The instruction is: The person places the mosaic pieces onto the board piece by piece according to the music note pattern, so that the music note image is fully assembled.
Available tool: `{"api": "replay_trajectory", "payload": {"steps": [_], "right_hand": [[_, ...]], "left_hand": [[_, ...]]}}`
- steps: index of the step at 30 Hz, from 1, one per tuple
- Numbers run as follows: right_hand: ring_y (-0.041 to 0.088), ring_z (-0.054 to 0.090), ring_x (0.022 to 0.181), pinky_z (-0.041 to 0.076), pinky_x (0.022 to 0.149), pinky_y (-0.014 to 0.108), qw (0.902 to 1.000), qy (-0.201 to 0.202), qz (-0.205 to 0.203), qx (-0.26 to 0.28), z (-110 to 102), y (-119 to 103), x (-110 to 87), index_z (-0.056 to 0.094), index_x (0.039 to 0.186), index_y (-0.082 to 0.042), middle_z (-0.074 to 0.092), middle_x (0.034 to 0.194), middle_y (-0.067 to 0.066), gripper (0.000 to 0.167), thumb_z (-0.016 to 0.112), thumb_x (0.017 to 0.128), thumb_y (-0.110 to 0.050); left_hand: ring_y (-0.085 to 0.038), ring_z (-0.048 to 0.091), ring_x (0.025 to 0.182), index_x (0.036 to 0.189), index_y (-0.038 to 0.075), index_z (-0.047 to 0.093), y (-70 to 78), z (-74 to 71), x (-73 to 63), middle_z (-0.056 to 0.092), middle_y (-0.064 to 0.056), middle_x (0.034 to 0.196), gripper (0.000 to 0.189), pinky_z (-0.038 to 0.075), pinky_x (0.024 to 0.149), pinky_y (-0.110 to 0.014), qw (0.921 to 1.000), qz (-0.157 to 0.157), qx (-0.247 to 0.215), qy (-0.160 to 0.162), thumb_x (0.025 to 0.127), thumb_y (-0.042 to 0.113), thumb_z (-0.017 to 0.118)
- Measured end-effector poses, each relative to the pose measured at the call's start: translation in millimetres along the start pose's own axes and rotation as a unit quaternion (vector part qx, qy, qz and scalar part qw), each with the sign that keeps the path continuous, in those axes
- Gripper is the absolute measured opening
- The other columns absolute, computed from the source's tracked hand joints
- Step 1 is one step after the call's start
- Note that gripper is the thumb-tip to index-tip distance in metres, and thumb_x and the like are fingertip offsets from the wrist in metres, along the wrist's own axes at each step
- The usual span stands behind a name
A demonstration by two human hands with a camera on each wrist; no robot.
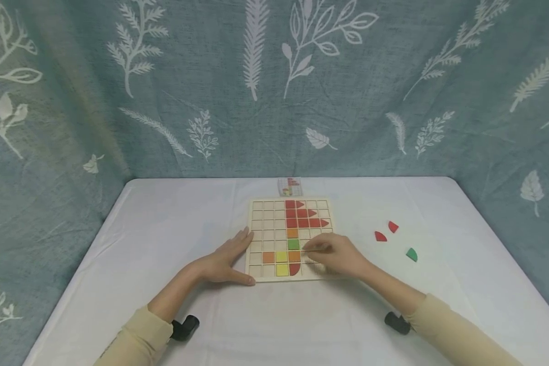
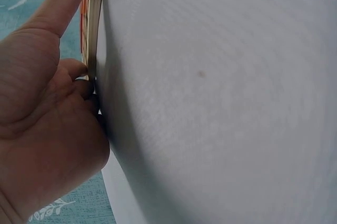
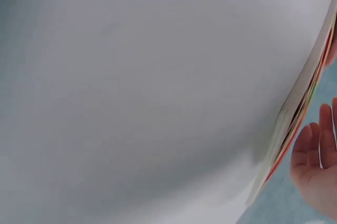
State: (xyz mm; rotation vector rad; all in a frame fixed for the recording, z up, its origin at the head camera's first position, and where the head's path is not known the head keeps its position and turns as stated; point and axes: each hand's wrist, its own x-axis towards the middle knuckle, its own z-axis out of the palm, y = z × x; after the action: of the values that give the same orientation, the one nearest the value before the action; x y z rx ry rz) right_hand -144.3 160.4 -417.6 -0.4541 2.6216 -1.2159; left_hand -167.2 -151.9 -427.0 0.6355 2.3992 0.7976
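Observation:
A wooden grid board (image 1: 263,231) lies on the white table. Red squares in three rows (image 1: 291,213) end in red triangles (image 1: 325,222). Below them sit an orange square (image 1: 292,233), a green square (image 1: 294,244), more orange and yellow squares (image 1: 281,256), and a red rounded piece (image 1: 295,269). My left hand (image 1: 224,259) rests against the board's left side, thumb at its front corner, fingers extended. Over the board's right half, my right hand (image 1: 336,252) holds thumb and forefinger close together beside the green square. Whether a piece is between them is hidden.
Right of the board lie two red quarter-round pieces (image 1: 380,236) (image 1: 393,226) and a green one (image 1: 412,254). A small picture card (image 1: 290,186) lies behind the board. Black wrist devices (image 1: 185,328) (image 1: 397,323) sit at both forearms. A leaf-patterned curtain (image 1: 265,127) hangs behind the table.

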Motion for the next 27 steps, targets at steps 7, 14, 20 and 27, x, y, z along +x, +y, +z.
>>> {"api": "replay_trajectory", "payload": {"steps": [7,14,20,27], "right_hand": [[0.016,0.059,0.092,0.053,0.081,0.034,0.9962,0.061,0.031,-0.054,-39.1,27.5,-28.3,0.073,0.102,-0.015,0.068,0.098,-0.005,0.014,0.072,0.088,-0.014],[0.020,0.060,0.089,0.055,0.073,0.030,0.9828,0.131,0.088,-0.095,-80.6,60.2,-68.9,0.071,0.104,-0.008,0.069,0.096,0.002,0.016,0.071,0.088,-0.010],[0.025,0.058,0.088,0.051,0.065,0.031,0.9712,0.143,0.152,-0.114,-106.7,77.5,-98.9,0.067,0.110,-0.003,0.066,0.095,0.008,0.024,0.070,0.089,-0.013],[0.035,0.057,0.096,0.052,0.071,0.038,0.9687,0.120,0.173,-0.131,-121.0,88.2,-110.2,0.061,0.115,0.005,0.064,0.104,0.019,0.035,0.070,0.087,-0.012]], "left_hand": [[-0.032,-0.002,0.149,0.157,0.005,0.010,-2.0,-4.0,-1.0,-0.001,-0.014,0.163,0.117,0.006,0.119,-0.052,1.0000,0.002,-0.002,-0.001,0.075,0.051,0.080],[-0.032,-0.002,0.149,0.156,0.004,0.010,-3.7,-5.7,0.6,0.000,-0.014,0.163,0.117,0.006,0.119,-0.051,0.9998,0.013,-0.011,-0.007,0.075,0.050,0.080],[-0.033,-0.002,0.149,0.156,0.004,0.010,-4.1,-7.1,4.0,0.000,-0.016,0.163,0.117,0.005,0.119,-0.052,0.9997,0.019,-0.014,-0.008,0.075,0.049,0.080],[-0.034,-0.003,0.149,0.156,0.004,0.010,-2.0,-7.9,3.8,-0.001,-0.016,0.163,0.117,0.004,0.119,-0.052,0.9997,0.014,-0.017,-0.011,0.075,0.048,0.080]]}}
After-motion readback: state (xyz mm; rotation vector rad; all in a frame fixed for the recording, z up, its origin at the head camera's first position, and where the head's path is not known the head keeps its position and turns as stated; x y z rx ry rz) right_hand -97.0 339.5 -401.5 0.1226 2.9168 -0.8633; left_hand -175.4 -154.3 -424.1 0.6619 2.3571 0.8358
